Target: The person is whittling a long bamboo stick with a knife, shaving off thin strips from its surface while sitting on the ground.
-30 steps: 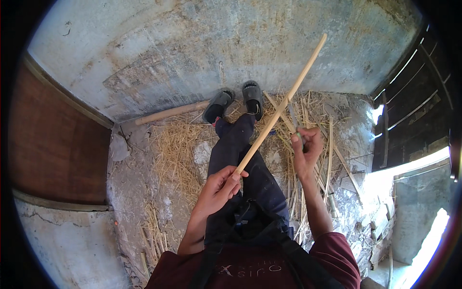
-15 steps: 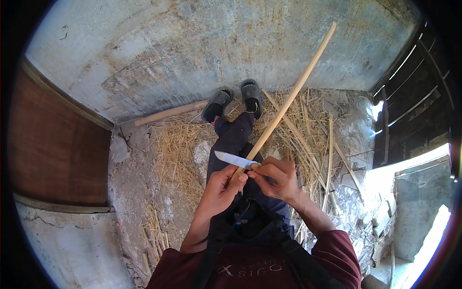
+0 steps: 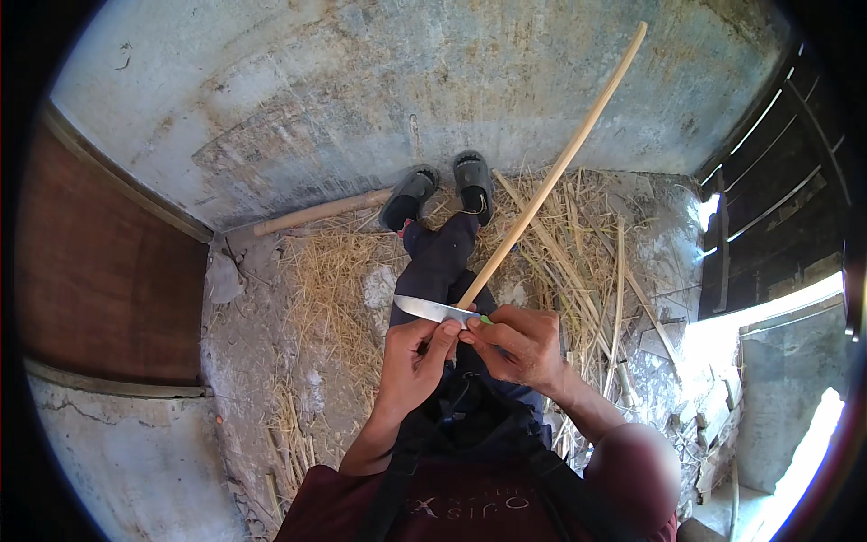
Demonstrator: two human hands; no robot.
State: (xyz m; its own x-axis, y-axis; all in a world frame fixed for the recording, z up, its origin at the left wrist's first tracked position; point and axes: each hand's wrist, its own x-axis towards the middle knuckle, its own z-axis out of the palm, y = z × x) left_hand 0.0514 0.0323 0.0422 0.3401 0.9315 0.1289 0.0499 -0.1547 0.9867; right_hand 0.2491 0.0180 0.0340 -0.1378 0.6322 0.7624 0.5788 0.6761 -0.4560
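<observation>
A long, pale, peeled wooden stick slants from my lap up to the far right, with its far tip in front of the wall. My left hand is closed round its near end, thumb on top. My right hand grips a knife by its green handle, most of which the fingers hide. The blade lies crosswise over the stick near its lower end, its tip pointing left. The fingertips of both hands nearly meet below the blade.
Dry straw and shavings litter the floor round my dark shoes. A thick wooden pole lies along the foot of the grey wall. Split strips lie to the right. A brown panel stands at left, dark slatted boards at right.
The stick's far end has shifted up and to the right. The knife has moved slightly left and toward me, and the two hands are closer together.
</observation>
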